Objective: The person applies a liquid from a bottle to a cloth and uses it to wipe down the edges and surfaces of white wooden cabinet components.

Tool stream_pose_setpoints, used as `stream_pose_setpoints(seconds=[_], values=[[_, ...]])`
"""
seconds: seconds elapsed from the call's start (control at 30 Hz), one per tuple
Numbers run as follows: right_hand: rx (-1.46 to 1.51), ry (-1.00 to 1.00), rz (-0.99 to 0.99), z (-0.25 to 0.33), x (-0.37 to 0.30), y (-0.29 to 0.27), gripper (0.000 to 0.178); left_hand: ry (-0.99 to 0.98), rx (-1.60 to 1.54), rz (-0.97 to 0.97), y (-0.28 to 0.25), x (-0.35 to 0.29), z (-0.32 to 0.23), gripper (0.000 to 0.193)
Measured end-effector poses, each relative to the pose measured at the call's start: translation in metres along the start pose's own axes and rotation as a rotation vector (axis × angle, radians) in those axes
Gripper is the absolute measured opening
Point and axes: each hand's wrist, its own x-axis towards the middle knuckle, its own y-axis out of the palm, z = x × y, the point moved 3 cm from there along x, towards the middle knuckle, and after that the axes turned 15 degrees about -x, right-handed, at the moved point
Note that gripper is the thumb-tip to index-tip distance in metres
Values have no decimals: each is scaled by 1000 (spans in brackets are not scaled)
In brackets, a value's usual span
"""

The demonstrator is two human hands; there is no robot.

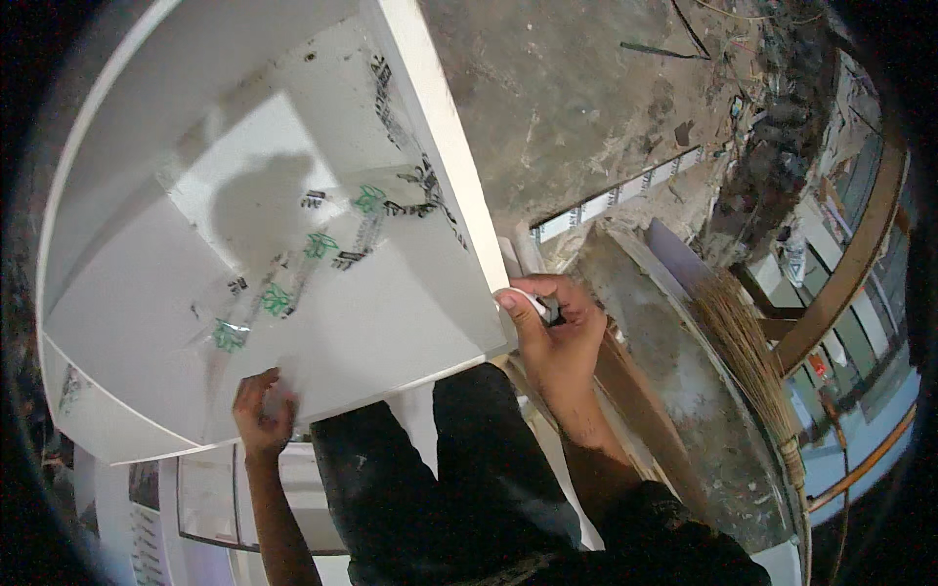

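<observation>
A large white open box [391,293], like a cabinet carcass, lies in front of me with its inside facing up. At its near right corner my right hand [562,337] is closed, thumb and fingers pinching a small white rounded piece [528,295] against the rim; what part of it lies under the fingers is hidden. My left hand [264,412] hovers by the near rim with bent fingers, smeared by motion, and I cannot tell whether it holds anything. Clear packing tape [318,244] with green and black print runs across the box's inside.
To the right lie a straw broom [738,342], a brown board [650,425] and a printed white strip [616,200] on a rough concrete floor [557,98]. A curved wooden piece [850,269] and slats stand at the far right. White panels [210,498] are at the lower left.
</observation>
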Motion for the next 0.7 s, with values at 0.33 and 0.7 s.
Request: stream_pose_setpoints(seconds=[0.33, 0.7], values=[[42, 73, -120, -8, -7, 9, 17, 752, 434, -380, -101, 289, -239, 64], [25, -69, -196, 77, 72, 12, 16, 527, 477, 73, -84, 352, -244, 53]])
